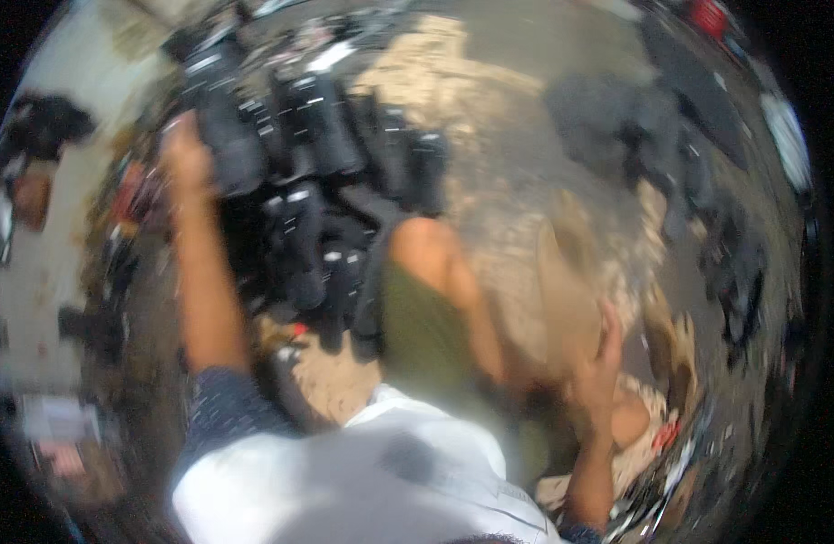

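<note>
The whole picture is smeared by motion. My left hand (pixel 187 154) is stretched out at the far left, beside a black shoe-like piece (pixel 227 136); its fingers are too blurred to read. Many similar long dark pieces (pixel 317 127) with pale shiny marks lie packed together in front of me. At the right, my right hand (pixel 600 363) is closed at the lower end of a tan, flat, sole-shaped piece (pixel 562 290), which stands up from it. One finger shows along the piece's right edge; the others are hidden or blurred.
My bent knee (pixel 426 245) in green cloth rises between the hands. Dark pieces (pixel 607 118) lie in a heap at the far right, with more scattered below. Tan scraps or sheeting (pixel 426 63) cover part of the floor. A pale strip (pixel 45 317) runs along the left.
</note>
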A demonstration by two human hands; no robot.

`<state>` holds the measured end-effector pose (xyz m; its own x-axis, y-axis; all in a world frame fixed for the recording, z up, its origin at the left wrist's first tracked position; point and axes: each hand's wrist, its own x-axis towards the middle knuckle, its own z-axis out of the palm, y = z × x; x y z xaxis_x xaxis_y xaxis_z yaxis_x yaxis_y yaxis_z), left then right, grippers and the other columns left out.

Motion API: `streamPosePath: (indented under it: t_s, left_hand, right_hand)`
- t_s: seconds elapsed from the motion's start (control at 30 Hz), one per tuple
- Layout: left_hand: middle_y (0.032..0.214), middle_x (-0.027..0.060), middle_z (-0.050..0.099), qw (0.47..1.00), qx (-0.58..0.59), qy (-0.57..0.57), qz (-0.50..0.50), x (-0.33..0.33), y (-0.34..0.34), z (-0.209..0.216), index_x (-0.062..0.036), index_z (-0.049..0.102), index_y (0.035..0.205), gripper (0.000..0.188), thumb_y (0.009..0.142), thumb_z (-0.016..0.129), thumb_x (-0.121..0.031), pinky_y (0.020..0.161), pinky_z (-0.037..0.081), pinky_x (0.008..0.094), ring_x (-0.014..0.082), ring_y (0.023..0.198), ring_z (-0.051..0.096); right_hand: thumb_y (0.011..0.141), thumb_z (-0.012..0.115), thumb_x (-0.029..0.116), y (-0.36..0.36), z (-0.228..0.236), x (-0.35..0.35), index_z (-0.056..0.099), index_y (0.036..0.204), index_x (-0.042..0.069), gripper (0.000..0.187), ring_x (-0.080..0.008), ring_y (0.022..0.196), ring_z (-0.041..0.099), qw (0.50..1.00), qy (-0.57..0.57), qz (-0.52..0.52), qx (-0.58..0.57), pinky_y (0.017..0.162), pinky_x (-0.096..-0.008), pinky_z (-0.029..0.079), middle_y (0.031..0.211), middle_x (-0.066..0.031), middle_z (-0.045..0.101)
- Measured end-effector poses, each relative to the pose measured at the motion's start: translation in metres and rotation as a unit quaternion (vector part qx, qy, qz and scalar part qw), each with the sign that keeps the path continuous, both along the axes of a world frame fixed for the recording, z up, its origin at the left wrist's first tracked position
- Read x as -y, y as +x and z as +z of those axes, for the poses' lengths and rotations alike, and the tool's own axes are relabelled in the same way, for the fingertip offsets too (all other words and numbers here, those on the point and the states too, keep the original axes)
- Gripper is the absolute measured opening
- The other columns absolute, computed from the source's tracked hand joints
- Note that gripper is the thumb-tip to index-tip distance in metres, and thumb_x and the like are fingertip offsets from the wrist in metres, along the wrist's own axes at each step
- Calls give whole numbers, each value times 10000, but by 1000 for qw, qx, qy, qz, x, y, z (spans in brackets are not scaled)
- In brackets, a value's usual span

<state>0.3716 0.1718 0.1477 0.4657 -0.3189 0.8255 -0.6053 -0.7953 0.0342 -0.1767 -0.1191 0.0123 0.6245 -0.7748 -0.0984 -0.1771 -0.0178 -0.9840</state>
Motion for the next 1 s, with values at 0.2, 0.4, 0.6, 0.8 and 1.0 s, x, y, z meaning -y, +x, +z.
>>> streamPosePath:
  t_s: [0.2,0.4,0.6,0.8,1.0]
  left_hand:
    - [1534,225,484,972,-195,120,54,-239,157,19,-34,387,1563,582,1095,459,-372,1151,391,408,342,1433,450]
    - [1538,203,477,994,-9,101,37,-80,6,30,-25,509,1480,516,1095,472,-368,1202,324,446,345,1449,423]
    - [1551,173,472,910,-322,54,-256,93,-148,-31,-25,593,1381,399,1036,548,-220,1232,243,454,326,1462,400]
    - [1415,189,583,723,-589,-146,-331,138,-181,-93,46,569,1395,433,1059,561,-228,1121,448,424,291,1302,575]
    - [1338,173,637,523,-728,-142,-419,227,-258,-132,58,587,1364,445,1042,613,-248,1065,502,412,268,1226,625]
  right_hand:
    - [913,742,247,-33,-99,133,450,1475,54,662,-398,1277,569,937,-251,-25,-240,1078,-470,444,1404,-238,565]
    - [957,677,394,34,-155,275,661,1221,23,455,-323,1044,671,957,-202,-154,-140,919,-414,520,1212,-187,680]
    - [972,699,359,167,-155,368,588,1234,-61,507,-215,717,701,919,183,-336,99,542,-331,573,960,-167,691]
    - [1024,647,252,156,-126,316,615,940,34,236,-118,637,583,898,183,-252,311,577,-260,477,782,-40,644]
    - [957,678,253,-6,-119,197,568,1282,21,415,-184,643,599,860,-194,-452,-138,629,-348,490,758,-64,637]
